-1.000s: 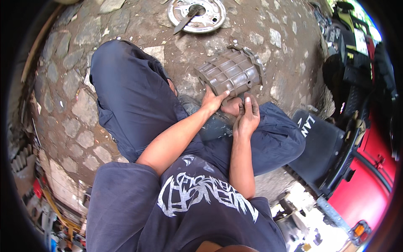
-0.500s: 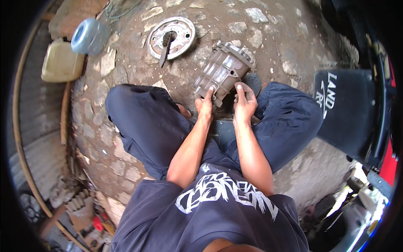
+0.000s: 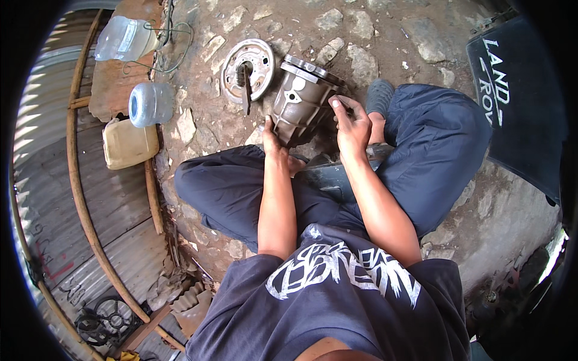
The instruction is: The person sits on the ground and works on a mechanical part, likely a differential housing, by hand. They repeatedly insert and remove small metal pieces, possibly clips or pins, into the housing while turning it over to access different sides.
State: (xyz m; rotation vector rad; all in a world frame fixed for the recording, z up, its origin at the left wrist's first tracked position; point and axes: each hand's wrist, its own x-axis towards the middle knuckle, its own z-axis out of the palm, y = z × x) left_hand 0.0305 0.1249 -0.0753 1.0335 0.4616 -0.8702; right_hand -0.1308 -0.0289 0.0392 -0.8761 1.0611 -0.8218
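Observation:
A grey-brown cast metal housing, ribbed and flanged at the top, is tilted between my hands above my crossed legs. My left hand grips its lower left edge, thumb along the side. My right hand holds the right side with bent fingers; part of what those fingertips touch is hidden. Just left of the housing lies a round silver metal plate with a dark elongated tool across it. A dark, flat-surfaced object rests between my legs.
At left stand a corrugated metal wall with wooden poles, two clear plastic jugs, a yellowish jerrycan and green cord. A black flap hangs at right. Stony ground lies around me.
The housing has been turned so its flanged end now points up and away, and my right hand rides higher on its side. The view has swung, bringing the left wall and jugs in.

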